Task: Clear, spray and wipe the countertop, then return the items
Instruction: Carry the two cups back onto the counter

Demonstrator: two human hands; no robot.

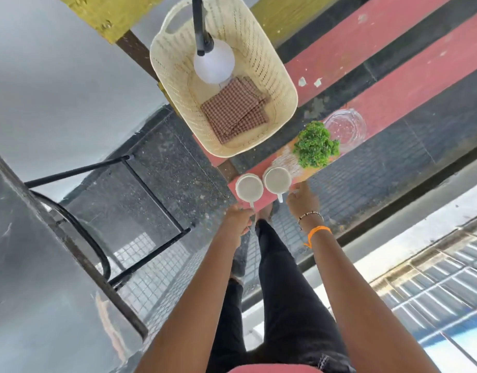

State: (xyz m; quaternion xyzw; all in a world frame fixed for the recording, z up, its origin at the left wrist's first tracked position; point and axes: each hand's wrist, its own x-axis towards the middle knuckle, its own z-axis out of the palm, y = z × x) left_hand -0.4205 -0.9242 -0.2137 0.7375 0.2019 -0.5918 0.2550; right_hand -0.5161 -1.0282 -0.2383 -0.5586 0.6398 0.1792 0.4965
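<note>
Two white cups stand side by side at the near end of the pink ledge (409, 84). My left hand (237, 219) pinches the handle of the left cup (249, 187). My right hand (301, 200) is just right of the right cup (277, 179), fingertips at the ledge beside it; that cup's handle points toward me and is free. Further along, a cream basket (280, 84) holds a white spray bottle (214, 64) with a black top and a folded checkered cloth (236, 109).
A small green plant (315, 144) sits on an orange-brown board (287, 158) behind the cups, with a clear glass jar (344, 129) beyond it. A black metal frame (140, 184) stands on the tiled floor to the left. My legs are below the ledge.
</note>
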